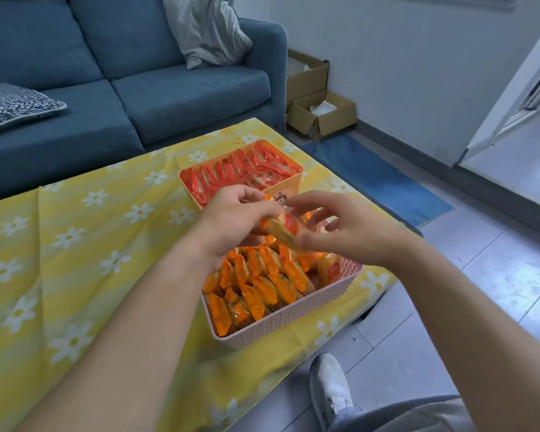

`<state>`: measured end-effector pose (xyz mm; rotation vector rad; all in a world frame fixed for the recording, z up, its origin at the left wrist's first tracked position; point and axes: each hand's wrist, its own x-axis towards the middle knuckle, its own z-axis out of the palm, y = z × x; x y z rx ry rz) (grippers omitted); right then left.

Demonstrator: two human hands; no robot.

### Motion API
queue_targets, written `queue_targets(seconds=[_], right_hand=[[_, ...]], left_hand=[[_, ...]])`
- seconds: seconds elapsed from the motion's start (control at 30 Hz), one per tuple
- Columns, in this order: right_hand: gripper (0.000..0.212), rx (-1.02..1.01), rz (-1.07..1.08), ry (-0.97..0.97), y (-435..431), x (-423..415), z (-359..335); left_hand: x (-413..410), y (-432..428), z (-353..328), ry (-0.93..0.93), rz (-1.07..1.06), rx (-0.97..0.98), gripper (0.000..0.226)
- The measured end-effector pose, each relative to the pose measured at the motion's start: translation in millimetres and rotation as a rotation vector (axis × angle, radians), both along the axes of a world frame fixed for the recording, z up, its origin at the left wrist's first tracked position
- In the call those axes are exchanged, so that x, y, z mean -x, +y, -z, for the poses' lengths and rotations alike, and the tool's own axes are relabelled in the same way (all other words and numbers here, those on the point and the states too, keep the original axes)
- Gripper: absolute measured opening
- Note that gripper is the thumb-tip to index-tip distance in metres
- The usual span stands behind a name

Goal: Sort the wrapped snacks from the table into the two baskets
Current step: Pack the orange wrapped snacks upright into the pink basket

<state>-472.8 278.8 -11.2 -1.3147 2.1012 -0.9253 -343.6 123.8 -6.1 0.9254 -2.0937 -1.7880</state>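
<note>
Two pink baskets stand on a table with a yellow daisy cloth [75,244]. The far basket [286,183] holds several red-wrapped snacks [231,173]. The near basket [281,316] is packed with several orange-wrapped snacks [262,282]. Above the near basket's far end, my left hand [234,219] grips a wrapped snack [282,230] with a red-and-orange wrapper. My right hand [346,226] touches the same snack from the right, fingers spread around its end.
A blue sofa [122,98] with a grey cushion [209,29] and a patterned cushion [10,104] stands behind the table. Cardboard boxes [321,113] and a blue mat [381,179] lie on the tiled floor at right. My white shoe [331,388] is by the table's near right edge.
</note>
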Motion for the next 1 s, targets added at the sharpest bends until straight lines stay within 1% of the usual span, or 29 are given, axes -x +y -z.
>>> queue_targets(seconds=[0.07,0.1,0.13,0.17,0.2,0.23,0.27,0.3,0.33,0.37,0.43,0.53,0.67,0.77,0.87,0.93,1.0], right_hand=[[0.047,0.002,0.018,0.136,-0.7,0.1,2.1],[0.044,0.005,0.043,0.156,0.5,2.6,3.1],[0.04,0.01,0.076,0.13,3.0,7.0,3.4],[0.038,0.023,0.117,0.057,6.2,11.7,3.4],[0.035,0.046,0.156,-0.049,9.8,16.4,3.7],[0.032,0.068,0.186,-0.16,13.4,20.3,4.7],[0.031,0.079,0.198,-0.244,16.6,22.5,5.6],[0.034,0.075,0.197,-0.29,18.8,24.0,6.7],[0.039,0.059,0.185,-0.316,20.3,24.5,8.1],[0.045,0.036,0.165,-0.326,21.8,24.7,9.7],[0.051,-0.033,0.107,-0.31,23.7,22.8,12.2],[0.049,-0.153,0.035,-0.156,23.5,15.9,14.1],[0.04,-0.193,0.02,-0.041,22.2,12.5,11.4],[0.038,-0.261,0.019,0.126,18.9,13.8,10.8],[0.04,-0.344,-0.021,0.217,11.8,9.7,15.5],[0.037,-0.387,-0.056,0.318,5.3,6.3,22.4],[0.033,-0.424,-0.074,0.397,-1.0,2.3,27.7]], left_hand=[[5.1,8.3,0.4,0.055,0.009,-0.077,0.021],[6.5,10.8,0.7,0.084,0.011,-0.109,0.02],[7.1,12.7,2.1,0.104,0.01,-0.101,0.018],[7.3,12.1,6.4,0.097,0.008,0.013,0.014],[6.8,9.8,11.7,0.06,0.034,0.233,0.009],[5.9,7.8,17.4,-0.003,0.11,0.464,0.011],[5.2,7.4,23.5,-0.094,0.223,0.636,0.015],[4.6,7.8,29.3,-0.195,0.351,0.726,0.017],[3.1,8.7,34.0,-0.295,0.462,0.753,0.019],[2.8,9.8,37.7,-0.379,0.545,0.766,0.022],[3.2,9.3,42.5,-0.45,0.6,0.778,0.029],[6.8,8.8,46.6,-0.433,0.594,0.818,0.029],[10.3,12.8,51.8,-0.397,0.608,0.857,0.029],[11.6,10.9,50.7,-0.364,0.607,0.846,0.02],[12.7,5.7,46.0,-0.356,0.616,0.805,0.012],[12.6,4.6,46.0,-0.403,0.651,0.781,0.018],[11.9,6.0,46.6,-0.395,0.619,0.737,0.024]])
